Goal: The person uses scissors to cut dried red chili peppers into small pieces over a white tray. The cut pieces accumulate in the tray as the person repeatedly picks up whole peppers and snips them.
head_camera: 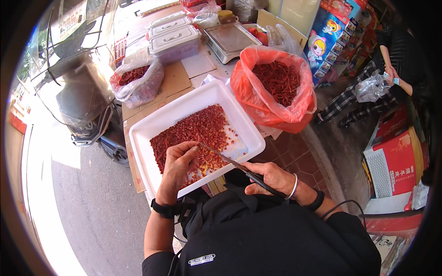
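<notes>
My right hand is closed around the dark handles of a pair of scissors, its long blades pointing up and left over the tray. At the blade tips, my left hand has its thumb and fingertips pinched together; whether anything small is between them is hidden. Below both lies a white plastic tray with cut pieces of dried red chili and scattered yellow seeds. Beyond the tray's right corner stands a red plastic bag of dried red chilies, its mouth spread wide.
A clear plastic bag of chilies sits on cardboard at the table's left. Lidded plastic boxes and a weighing scale stand behind. A scooter is parked left. At right, another person's hands hold a clear bag.
</notes>
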Demonstrator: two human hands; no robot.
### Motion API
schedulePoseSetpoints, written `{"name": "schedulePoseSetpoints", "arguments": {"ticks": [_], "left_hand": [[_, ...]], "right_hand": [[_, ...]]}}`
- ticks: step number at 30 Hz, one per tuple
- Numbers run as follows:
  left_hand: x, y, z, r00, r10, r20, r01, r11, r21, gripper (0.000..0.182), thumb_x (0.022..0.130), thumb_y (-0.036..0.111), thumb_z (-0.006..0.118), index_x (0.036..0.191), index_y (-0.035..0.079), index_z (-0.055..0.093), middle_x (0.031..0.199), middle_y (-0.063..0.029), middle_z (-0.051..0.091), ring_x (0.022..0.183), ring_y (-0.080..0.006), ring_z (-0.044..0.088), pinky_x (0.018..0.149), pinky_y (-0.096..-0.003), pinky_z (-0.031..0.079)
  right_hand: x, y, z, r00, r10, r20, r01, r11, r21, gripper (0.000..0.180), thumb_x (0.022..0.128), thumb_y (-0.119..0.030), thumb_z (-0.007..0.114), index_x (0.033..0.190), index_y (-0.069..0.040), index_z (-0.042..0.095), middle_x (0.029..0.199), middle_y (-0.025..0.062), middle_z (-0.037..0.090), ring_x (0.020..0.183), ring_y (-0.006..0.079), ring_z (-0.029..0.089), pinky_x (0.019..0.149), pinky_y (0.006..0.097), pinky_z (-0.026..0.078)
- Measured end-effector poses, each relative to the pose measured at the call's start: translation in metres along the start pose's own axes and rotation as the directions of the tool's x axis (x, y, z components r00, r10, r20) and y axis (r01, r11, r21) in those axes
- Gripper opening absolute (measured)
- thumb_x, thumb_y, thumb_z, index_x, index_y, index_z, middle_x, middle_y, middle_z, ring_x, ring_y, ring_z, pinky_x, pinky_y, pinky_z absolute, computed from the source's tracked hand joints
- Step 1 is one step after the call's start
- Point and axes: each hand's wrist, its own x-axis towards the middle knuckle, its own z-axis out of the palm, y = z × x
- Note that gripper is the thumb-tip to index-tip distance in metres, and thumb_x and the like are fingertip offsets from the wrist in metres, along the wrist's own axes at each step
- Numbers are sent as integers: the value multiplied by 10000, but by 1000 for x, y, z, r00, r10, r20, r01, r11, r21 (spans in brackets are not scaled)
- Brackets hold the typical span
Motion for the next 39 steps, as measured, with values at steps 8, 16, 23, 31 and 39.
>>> {"name": "schedulePoseSetpoints", "arguments": {"ticks": [8, 16, 23, 31, 39], "left_hand": [[-1, -3, -5, 989, -109, 96, 108, 994, 16, 131, 919, 87, 580, 946, -16, 656, 624, 47, 499, 525, -23, 402, 463, -178, 291], [12, -13, -12, 992, -111, 58, 108, 993, 45, 145, 930, 103, 566, 938, -14, 650, 603, 25, 527, 491, -34, 404, 441, -186, 290], [17, -18, -12, 992, -114, -56, 110, 991, -69, 145, 946, 118, 547, 955, 2, 635, 615, 18, 530, 489, -43, 409, 441, -193, 304], [9, -17, 2, 994, -101, -35, 101, 995, -2, 134, 936, 114, 558, 943, 4, 635, 622, 18, 535, 492, -48, 410, 444, -194, 298], [5, -20, 11, 989, -149, 4, 148, 989, 28, 124, 924, 119, 565, 909, 18, 635, 626, 18, 537, 485, -42, 408, 445, -185, 284]], "right_hand": [[6, 7, 5, 997, 66, 40, -72, 982, 172, 460, 881, -315, 666, 1234, -43, 554, 672, 132, 441, 678, 56, 399, 614, 283, 452], [18, 25, 12, 995, 93, 30, -97, 985, 141, 395, 902, -280, 648, 1209, -43, 577, 664, 101, 459, 676, 45, 420, 620, 257, 452], [16, 33, 3, 995, 85, 55, -90, 992, 89, 551, 904, -452, 586, 1272, -48, 514, 720, 140, 564, 655, 251, 577, 653, 341, 479], [7, 31, 4, 998, -2, 63, -2, 998, 70, 650, 872, -613, 509, 1123, -13, 530, 783, 207, 579, 733, 411, 584, 642, 435, 462], [0, 37, 9, 1000, 1, 6, -2, 982, 189, 390, 906, -376, 602, 1079, -28, 578, 713, 210, 578, 656, 382, 584, 625, 391, 471]]}}
